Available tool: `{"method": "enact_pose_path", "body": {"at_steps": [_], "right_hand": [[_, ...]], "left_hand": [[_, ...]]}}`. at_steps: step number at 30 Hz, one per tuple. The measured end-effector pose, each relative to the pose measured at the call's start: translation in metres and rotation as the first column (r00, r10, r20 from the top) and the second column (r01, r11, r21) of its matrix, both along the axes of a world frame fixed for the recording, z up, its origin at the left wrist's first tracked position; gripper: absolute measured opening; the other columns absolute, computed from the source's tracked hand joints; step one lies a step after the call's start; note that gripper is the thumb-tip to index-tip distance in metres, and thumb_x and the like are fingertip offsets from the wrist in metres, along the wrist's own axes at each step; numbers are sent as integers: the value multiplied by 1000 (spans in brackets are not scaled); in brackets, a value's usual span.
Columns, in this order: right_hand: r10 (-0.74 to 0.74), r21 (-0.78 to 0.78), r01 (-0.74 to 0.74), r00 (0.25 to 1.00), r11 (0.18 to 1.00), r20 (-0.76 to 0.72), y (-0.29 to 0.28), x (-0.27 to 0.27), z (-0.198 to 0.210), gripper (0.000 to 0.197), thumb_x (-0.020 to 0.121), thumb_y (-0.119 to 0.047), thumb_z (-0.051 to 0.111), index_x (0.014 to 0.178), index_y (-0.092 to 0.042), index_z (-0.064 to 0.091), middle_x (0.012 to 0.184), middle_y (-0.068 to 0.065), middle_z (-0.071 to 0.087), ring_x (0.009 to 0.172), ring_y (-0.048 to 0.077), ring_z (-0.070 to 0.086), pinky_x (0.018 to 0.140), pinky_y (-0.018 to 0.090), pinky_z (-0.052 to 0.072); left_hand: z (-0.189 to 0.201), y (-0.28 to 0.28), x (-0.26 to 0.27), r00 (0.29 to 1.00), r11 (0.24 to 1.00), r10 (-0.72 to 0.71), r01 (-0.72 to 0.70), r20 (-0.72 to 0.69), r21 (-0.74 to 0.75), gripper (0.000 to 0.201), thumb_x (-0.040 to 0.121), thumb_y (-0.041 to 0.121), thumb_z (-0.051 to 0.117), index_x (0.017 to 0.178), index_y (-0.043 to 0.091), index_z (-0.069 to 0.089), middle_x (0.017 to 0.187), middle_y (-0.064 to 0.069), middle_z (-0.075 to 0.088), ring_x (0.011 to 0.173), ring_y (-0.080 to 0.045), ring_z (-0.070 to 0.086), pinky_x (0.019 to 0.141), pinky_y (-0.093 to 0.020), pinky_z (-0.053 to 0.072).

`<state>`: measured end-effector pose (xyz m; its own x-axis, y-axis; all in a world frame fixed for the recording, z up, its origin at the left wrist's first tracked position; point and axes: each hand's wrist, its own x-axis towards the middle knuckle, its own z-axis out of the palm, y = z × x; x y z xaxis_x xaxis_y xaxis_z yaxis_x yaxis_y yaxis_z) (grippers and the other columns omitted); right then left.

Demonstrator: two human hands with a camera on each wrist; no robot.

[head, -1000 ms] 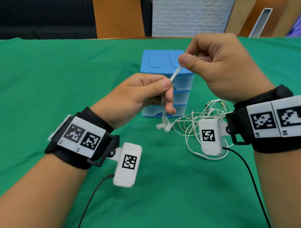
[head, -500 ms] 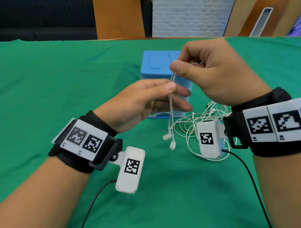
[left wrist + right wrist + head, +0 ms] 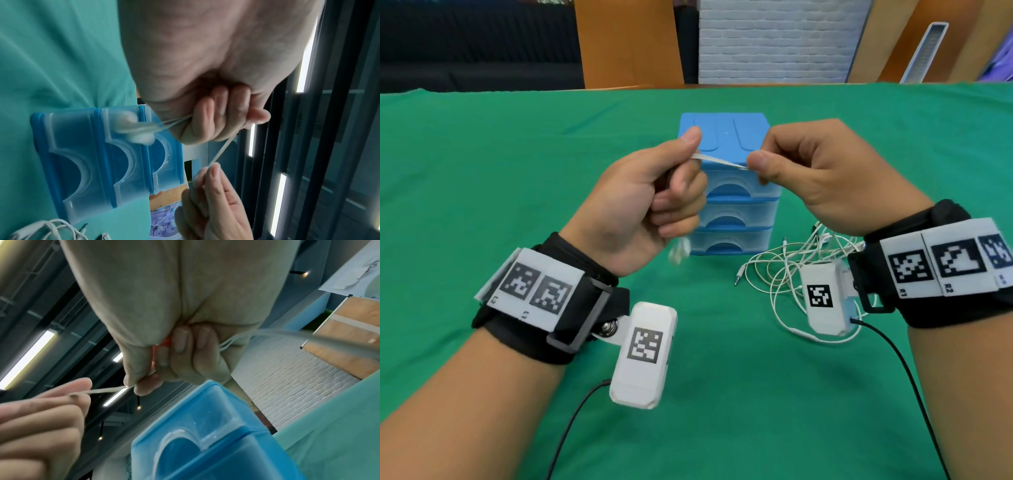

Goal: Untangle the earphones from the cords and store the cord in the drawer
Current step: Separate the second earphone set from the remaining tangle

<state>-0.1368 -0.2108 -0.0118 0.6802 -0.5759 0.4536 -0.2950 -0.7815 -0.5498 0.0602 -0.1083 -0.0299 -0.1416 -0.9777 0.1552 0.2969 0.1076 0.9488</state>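
A white earphone cord [image 3: 719, 159] is stretched taut, nearly level, between my two hands above the blue three-drawer unit [image 3: 736, 212]. My left hand [image 3: 688, 161] is a fist curled round the cord, thumb on top. The earbuds [image 3: 679, 253] dangle blurred just under it, also seen in the left wrist view as the earbuds [image 3: 133, 128]. My right hand [image 3: 755, 168] pinches the cord's other end between thumb and forefinger, as the right hand [image 3: 141, 386] shows close up. All three drawers look closed. The rest of the cords [image 3: 787, 267] lie in a loose tangle on the cloth.
A green cloth [image 3: 482, 171] covers the table. The drawer unit stands in the middle, behind my hands. The white tangle lies right of it, partly under my right wrist camera [image 3: 825, 301], with a jack plug [image 3: 738, 279] sticking out to the left.
My left hand has closed into a fist on the cord and risen. My right hand has dropped lower. The cord went from hanging vertical to taut and level, and the earbuds were drawn up.
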Motion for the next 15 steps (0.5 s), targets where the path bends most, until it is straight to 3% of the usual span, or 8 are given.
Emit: {"method": "enact_pose_path", "body": {"at_steps": [3,5,7,9,10,12,14,15], "right_hand": [[-11,23,12,998,1000,-64,1,2,-7,33,102,-30,57,76,-9,64,56,-4,35,50,5,27,49,21,24],[7,46,-3,995,999,-96,3,6,-12,33,102,-30,56,76,-12,64,54,-6,35,50,6,27,49,23,24],[37,80,-29,994,996,-98,5,10,-14,32,103,-27,54,76,-12,64,50,-10,34,48,6,29,48,19,24],[73,97,-62,991,993,-110,8,13,-14,31,104,-26,53,77,-13,64,50,-12,38,47,6,32,49,17,26],[96,108,-83,987,991,-127,9,15,-14,30,104,-25,54,78,-12,65,51,-12,41,49,5,34,50,17,27],[151,143,-124,969,982,-195,13,18,-13,27,103,-25,55,81,-14,67,57,-5,46,52,6,36,52,21,30],[214,191,-166,940,967,-267,18,20,-11,24,102,-26,56,84,-17,69,59,6,48,53,13,38,51,29,33],[246,219,-187,926,958,-285,21,21,-9,23,102,-26,56,85,-18,69,58,5,48,53,15,38,51,29,33]], "left_hand": [[0,-2,1,999,997,41,-43,-30,-61,46,107,29,37,67,12,52,47,6,23,44,-10,12,41,-23,15],[1,-3,1,996,990,77,-80,-37,-117,34,107,21,36,92,7,63,49,6,34,44,-7,17,40,-19,20],[3,-3,2,993,984,105,-113,-58,-140,29,105,15,37,116,2,61,59,5,53,45,-4,37,44,-15,33],[4,-3,1,987,984,104,-121,-124,-131,31,104,10,39,129,0,55,83,-1,72,67,-4,66,60,-14,52],[4,-3,1,982,984,97,-120,-165,-135,33,104,6,39,133,-1,52,100,-6,76,85,-9,73,71,-16,57],[3,-5,2,971,978,107,-141,-214,-151,35,103,0,38,137,-4,47,124,-15,70,112,-19,69,88,-23,56],[0,-7,1,958,967,166,-204,-232,-150,37,103,-2,39,139,-6,44,131,-18,65,121,-23,65,95,-26,55],[-1,-8,1,951,958,208,-245,-228,-150,37,103,-2,40,140,-6,43,132,-19,65,121,-23,64,96,-27,54]]}}
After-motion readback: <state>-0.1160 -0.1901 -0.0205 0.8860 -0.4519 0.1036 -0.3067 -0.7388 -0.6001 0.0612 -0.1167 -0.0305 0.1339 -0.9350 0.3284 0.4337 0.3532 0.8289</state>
